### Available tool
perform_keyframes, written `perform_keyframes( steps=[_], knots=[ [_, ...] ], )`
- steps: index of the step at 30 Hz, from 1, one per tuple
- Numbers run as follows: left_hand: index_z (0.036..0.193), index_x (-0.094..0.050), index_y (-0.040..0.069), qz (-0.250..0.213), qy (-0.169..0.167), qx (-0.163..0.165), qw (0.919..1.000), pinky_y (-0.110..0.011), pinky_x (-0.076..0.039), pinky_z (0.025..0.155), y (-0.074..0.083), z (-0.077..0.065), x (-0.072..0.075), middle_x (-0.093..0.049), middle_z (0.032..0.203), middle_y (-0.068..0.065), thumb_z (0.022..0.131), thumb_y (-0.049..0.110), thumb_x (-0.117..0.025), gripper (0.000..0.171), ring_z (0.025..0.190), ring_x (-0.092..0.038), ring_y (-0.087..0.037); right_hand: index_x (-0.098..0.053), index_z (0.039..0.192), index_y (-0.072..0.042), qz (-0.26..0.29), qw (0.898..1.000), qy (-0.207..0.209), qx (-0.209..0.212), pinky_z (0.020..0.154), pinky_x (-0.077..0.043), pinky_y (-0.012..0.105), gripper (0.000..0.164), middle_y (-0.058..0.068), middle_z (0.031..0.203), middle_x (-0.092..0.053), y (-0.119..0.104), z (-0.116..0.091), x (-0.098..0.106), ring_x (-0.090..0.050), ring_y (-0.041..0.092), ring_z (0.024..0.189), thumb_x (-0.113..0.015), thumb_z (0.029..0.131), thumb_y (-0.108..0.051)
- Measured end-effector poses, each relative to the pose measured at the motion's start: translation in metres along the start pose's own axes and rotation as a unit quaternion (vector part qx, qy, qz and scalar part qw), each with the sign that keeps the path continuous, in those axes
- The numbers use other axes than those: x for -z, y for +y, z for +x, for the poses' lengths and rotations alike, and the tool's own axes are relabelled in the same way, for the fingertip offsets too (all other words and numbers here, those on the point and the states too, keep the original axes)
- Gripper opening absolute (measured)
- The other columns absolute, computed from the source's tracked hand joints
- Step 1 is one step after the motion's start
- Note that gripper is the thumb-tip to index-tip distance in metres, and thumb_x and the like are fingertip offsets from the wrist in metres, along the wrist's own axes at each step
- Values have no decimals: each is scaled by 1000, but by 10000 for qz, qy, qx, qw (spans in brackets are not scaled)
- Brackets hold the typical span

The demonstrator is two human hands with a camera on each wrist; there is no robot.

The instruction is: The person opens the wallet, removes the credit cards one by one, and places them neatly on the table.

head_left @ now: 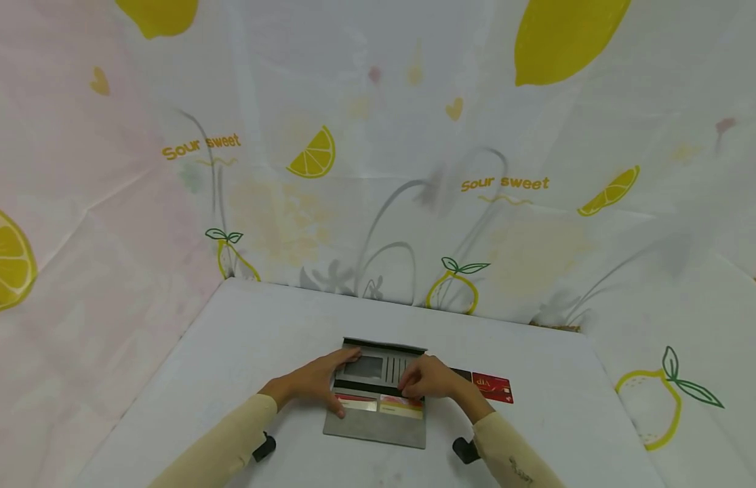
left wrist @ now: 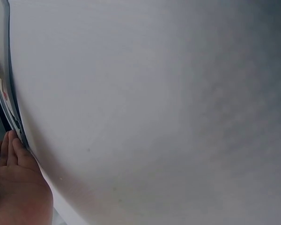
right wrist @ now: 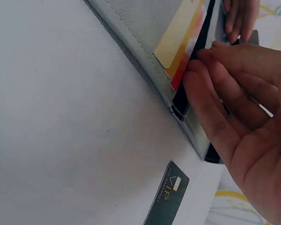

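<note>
1. The wallet (head_left: 374,428) lies unfolded on the white tabletop (head_left: 262,339), in front of you, btw your two hands.
2. Your L hand (head_left: 316,378) is spread wide at the wallet's L edge: fingers up by the clear window (head_left: 365,367), thumb down near the red-and-white card (head_left: 358,404). Good brace; press lightly w/ it so the wallet can't slide.
3. Your R hand (head_left: 431,379) is narrow, thumb & fingertips drawn together at the R end of the black strip (head_left: 368,388). Can't tell what, if anything, is pinched btw them, b/c the fingers cover it.
4. Step in hand looks like fine work along that strip. Go gently, work w/ fingertips only, and follow the strip's line so nothing creases.
5. The yellow-and-pink card (head_left: 402,409) sits just below your R fingertips, beside the red-and-white one. Mind your knuckles there; a sideways drag could shift it.
6. If it's a card you're handling, square its edge to the slot before pushing; tilted, it'd prob. snag.
7. The red VIP card (head_left: 493,388) & black card (right wrist: 168,197) lie on the tabletop to the wallet's R. Lift your R wrist a bit so it doesn't brush 'em.
</note>
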State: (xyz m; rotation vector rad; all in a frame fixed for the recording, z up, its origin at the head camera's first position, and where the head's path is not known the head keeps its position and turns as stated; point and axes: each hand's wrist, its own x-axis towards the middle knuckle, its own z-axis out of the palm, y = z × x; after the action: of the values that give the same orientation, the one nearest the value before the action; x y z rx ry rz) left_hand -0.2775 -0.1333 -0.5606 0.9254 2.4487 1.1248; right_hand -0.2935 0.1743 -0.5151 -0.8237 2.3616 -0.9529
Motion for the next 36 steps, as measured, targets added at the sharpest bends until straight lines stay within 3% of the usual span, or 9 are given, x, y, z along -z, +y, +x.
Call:
perform_keyframes(
  steps=[13, 21, 27, 36],
  knots=[
    [155, -22, 7, -20, 87, -148, 9999, -46, -28, 113, 0, -2, 0, -35, 154, -5, 61, 40, -93, 122, 141, -31, -26, -78, 85, -7, -733, 9969, -181, 205, 61, -50, 22, 11, -4, 79, -71, -16, 1, -5, -57, 1, 67, -70, 84, 0],
    [155, -21, 10, -40, 84, -77, 9999, -45, -28, 113, -3, -1, -1, -34, 155, -2, 61, 41, -92, 123, 142, -30, -24, -75, 82, -11, -1297, 9908, -396, 29, 62, -48, 21, 13, -10, 75, -64, -25, 5, -8, -54, 2, 66, -67, 85, 0],
    [155, -22, 8, -73, 72, -111, 9999, -45, -28, 113, -1, -2, -1, -35, 154, -3, 61, 40, -93, 122, 142, -30, -24, -73, 82, -12, -1140, 9929, -329, -98, 57, -47, 22, 9, -12, 73, -62, -25, 8, -11, -53, 3, 63, -70, 86, -5],
    [156, -21, 11, -111, 30, -46, 9999, -43, -27, 114, -1, -2, 0, -33, 155, 1, 60, 41, -92, 123, 142, -29, -21, -73, 84, -14, -1190, 9926, -229, 87, 60, -48, 21, 9, -14, 73, -63, -26, 12, -14, -54, 1, 64, -69, 90, -11]
  ],
)
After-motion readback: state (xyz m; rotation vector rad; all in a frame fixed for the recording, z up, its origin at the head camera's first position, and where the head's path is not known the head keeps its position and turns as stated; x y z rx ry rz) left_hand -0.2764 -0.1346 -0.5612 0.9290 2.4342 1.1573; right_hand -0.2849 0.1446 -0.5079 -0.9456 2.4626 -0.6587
